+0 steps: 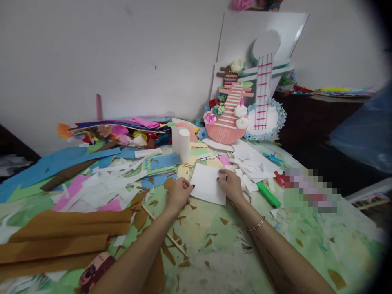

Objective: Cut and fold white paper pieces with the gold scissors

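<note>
A small white sheet of paper [206, 188] is in front of me, slightly raised and tilted at its near edge. My left hand [178, 194] is closed with curled fingers, its thumb at the sheet's left edge. At the right edge, my right hand [232, 185] pinches the paper, with thumb and fingertips on its surface. Just behind the sheet stands a rolled white paper tube [185, 147]. A thin wooden stick [173, 240] lies by my left forearm, among brown paper scraps [208, 243].
Brown crepe paper [67, 228] and a dark red patterned object [96, 269] lie near left. White strips [101, 183] and blue paper [55, 163] cover the far left. Paper lutes [228, 132] and a white instrument cutout [260, 120] lean at the back. A green roll [268, 194] lies right.
</note>
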Demonstrator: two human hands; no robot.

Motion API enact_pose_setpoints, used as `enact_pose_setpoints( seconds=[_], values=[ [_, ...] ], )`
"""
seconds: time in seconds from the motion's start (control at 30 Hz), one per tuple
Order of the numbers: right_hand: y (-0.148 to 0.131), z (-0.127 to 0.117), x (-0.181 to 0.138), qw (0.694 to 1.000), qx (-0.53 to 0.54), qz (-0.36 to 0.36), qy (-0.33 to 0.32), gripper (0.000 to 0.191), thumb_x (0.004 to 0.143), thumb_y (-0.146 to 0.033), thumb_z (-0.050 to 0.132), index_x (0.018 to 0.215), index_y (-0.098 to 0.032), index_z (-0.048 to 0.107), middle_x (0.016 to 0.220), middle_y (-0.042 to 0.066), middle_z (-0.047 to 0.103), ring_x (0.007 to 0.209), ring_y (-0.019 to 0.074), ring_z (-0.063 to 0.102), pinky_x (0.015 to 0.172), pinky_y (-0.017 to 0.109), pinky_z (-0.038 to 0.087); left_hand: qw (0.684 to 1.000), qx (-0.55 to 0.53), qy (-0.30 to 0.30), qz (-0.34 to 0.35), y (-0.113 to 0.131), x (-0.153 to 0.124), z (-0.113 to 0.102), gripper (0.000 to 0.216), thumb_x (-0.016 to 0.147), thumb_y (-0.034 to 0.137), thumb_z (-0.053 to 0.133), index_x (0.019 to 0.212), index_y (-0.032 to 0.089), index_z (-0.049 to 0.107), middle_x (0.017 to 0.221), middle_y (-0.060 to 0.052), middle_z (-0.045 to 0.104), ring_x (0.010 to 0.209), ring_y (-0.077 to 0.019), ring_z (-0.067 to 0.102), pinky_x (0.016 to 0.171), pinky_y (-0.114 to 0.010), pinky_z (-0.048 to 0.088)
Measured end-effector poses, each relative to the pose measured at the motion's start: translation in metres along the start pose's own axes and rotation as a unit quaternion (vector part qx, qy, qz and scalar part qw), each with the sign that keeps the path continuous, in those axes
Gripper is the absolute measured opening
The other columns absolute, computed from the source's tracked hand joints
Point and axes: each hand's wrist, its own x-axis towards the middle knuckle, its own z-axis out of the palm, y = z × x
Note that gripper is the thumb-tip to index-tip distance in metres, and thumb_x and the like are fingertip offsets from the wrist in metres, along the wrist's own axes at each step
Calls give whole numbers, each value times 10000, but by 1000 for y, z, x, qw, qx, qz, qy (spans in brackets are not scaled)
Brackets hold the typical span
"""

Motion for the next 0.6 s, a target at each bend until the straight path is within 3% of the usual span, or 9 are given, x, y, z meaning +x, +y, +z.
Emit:
enact_pose_setpoints(
  seconds=[0.43, 0.6],
  values=[
    [2, 2, -1, 999, 28, -19, -12, 316, 691, -124, 545, 989, -162, 643, 1067, 85, 643, 989, 224, 564, 962, 391, 377, 998, 58, 29, 9, 14, -4, -1, 113, 740, 199, 579, 766, 205, 469, 435, 81, 483, 337, -138, 525, 374, -205, 291],
    [11, -5, 3, 995, 93, 20, -26, 268, 724, -146, 520, 948, -171, 665, 1017, 67, 660, 888, 198, 609, 905, 381, 443, 997, 66, 23, 30, 10, -2, 0, 80, 728, 179, 585, 726, 195, 507, 384, 76, 468, 326, -132, 500, 404, -202, 301]
  ],
)
